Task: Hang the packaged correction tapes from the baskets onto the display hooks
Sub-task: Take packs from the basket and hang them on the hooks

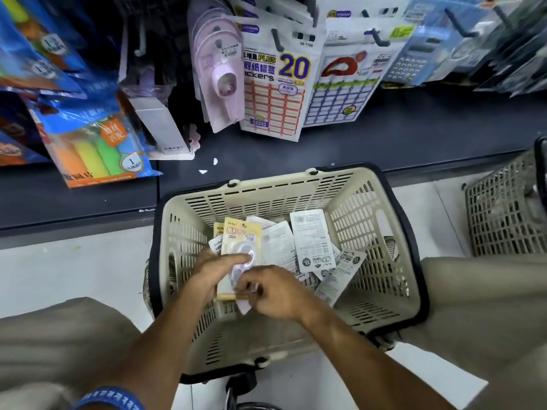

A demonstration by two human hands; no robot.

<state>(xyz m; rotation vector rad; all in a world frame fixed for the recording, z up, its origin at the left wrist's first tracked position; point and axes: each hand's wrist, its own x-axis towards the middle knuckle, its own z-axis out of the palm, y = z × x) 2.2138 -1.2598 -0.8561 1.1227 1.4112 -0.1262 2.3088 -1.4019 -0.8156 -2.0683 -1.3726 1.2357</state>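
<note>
A small stack of yellow correction tape packs (pixel 236 247) is held over the cream basket (pixel 384 232) by the left hand (pixel 213 270) and pinched at its near end by the right hand (pixel 275 291). A pack could slide out if the stack is lifted tilted.

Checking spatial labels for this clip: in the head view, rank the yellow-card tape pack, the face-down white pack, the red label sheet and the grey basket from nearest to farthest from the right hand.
From the right hand:
1. Yellow-card tape pack, pinched in it.
2. Face-down white pack, in the basket behind.
3. Red label sheet, hanging above.
4. Grey basket, far right.
</note>
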